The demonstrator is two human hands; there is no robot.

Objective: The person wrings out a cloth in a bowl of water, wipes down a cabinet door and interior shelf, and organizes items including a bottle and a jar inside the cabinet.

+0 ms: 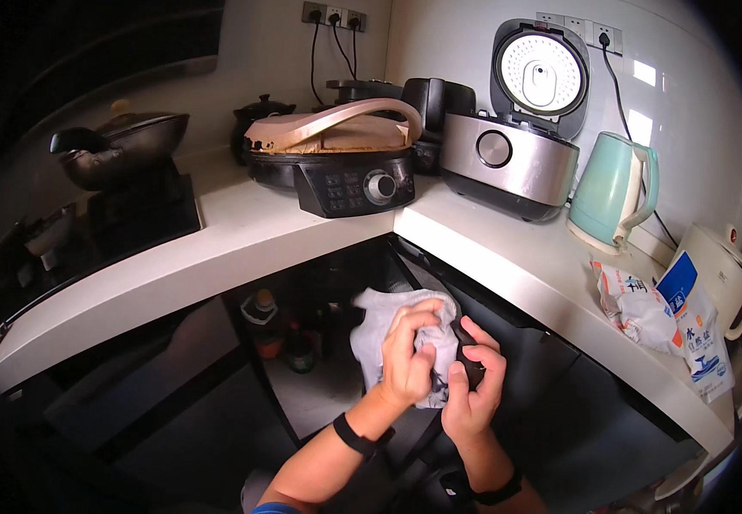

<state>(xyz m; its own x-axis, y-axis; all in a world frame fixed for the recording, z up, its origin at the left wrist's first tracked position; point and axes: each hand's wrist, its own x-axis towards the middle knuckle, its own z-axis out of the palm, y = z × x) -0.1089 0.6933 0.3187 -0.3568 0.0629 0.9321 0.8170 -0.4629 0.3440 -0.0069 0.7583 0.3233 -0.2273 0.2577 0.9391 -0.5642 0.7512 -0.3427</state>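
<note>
A light grey cloth [375, 327] is bunched in my left hand [411, 360], in front of the corner of the counter. My right hand [480, 379] is close on its right, with curled fingers around a small dark object [472, 366] whose kind I cannot tell. The cloth lies against that object and partly hides it. Both hands are above an open lower cabinet, where a dark bottle [300, 350] and another container with a yellowish top [264, 302] stand in shadow.
On the white counter [474, 257] stand an electric baking pan [339, 160], a rice cooker [506, 160] with its lid up, a green kettle [609, 186] and a cream kettle [718, 270]. Printed bags [638, 308] lie at the right edge. A wok [130, 148] is at the left.
</note>
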